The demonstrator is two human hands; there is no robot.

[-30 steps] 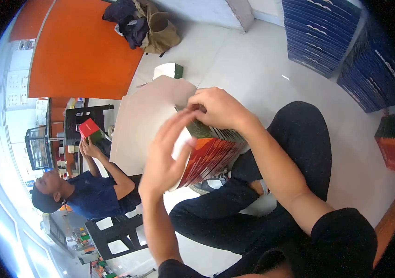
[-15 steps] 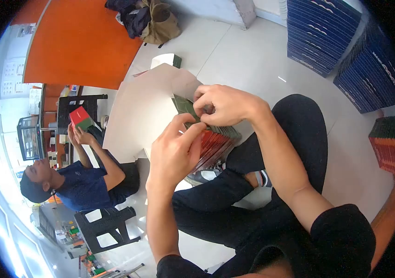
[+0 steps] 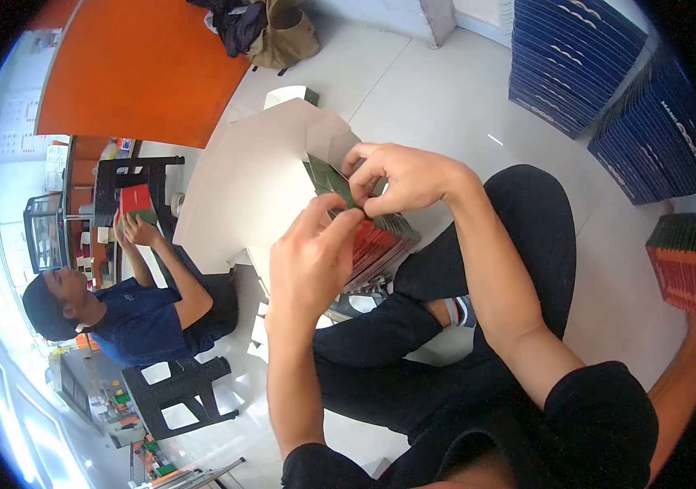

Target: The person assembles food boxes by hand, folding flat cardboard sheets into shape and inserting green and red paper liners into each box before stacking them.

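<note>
A stack of red and green folded card pieces [image 3: 376, 254] stands in front of my crossed legs, beside a large pale sheet [image 3: 242, 183]. My left hand [image 3: 311, 257] is at the near left corner of the stack, its thumb and forefinger pinched on the edge of a green card flap [image 3: 323, 181]. Across from it, my right hand [image 3: 403, 177] curls its fingers at the same green flap, close to the left fingertips. The flap tilts up above the stack. My fingers hide where they meet the card.
A co-worker [image 3: 136, 318] at the left holds a red and green box [image 3: 136, 200]. Black stools [image 3: 176, 395] stand near them. Tall dark blue stacks [image 3: 572, 61] are at the upper right, with another red and green stack [image 3: 678, 265] below. A bag [image 3: 282, 37] lies beyond.
Both hands have closed in on the stack's top edge; the left fingers, spread before, now pinch. The green flap shows more and stands higher. The view has shifted slightly.
</note>
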